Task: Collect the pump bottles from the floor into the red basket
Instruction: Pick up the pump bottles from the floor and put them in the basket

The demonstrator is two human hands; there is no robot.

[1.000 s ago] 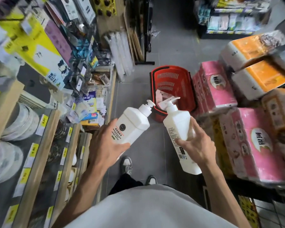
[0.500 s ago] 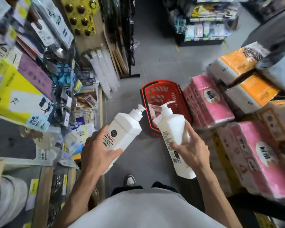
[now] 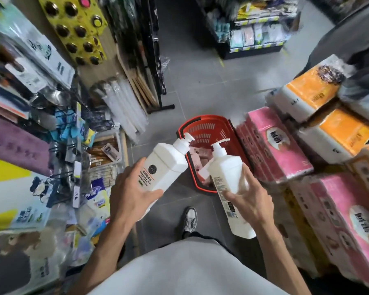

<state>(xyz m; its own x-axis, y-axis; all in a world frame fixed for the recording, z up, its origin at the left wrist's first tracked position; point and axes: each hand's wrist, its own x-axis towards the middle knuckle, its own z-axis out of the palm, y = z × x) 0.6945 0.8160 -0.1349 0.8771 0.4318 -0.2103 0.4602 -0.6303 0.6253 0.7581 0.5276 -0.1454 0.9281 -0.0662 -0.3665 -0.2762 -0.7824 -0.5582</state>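
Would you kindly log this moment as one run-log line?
left hand: holds left bottle; right hand: holds right bottle; red basket: on floor, bottles not yet inside

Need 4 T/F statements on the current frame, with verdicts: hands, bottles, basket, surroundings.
1. The left hand grips the left bottle and the right hand grips the right bottle. True.
2. The red basket hangs from the person's forearm. False: it stands on the floor ahead of the person.
3. The red basket holds nothing. False: pinkish packaged items lie inside it.
4. Pink wrapped packs are stacked right beside the basket, on the person's right. True.
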